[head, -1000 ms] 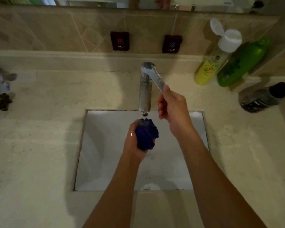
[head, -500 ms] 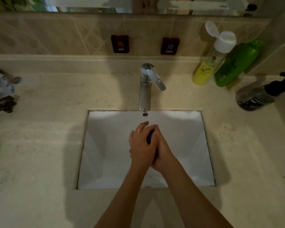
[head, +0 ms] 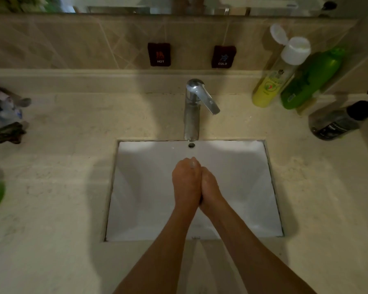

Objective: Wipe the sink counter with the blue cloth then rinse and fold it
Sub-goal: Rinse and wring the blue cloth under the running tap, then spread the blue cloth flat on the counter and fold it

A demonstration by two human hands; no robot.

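Left hand (head: 186, 183) and right hand (head: 209, 187) press palm to palm over the white sink (head: 242, 187), below the faucet (head: 192, 109). The blue cloth is hidden, presumably squeezed between them; what they clasp cannot be confirmed. Squeezed-out water could splash the table (head: 51, 187).

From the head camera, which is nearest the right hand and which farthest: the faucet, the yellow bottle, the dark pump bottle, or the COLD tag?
Measured from the right hand, pressed against the left over the sink:
1. Faucet, just behind the hands at the sink's back edge.
2. COLD tag and yellow bottle, on the wall and at back right: too close to call.
3. Dark pump bottle, far right.
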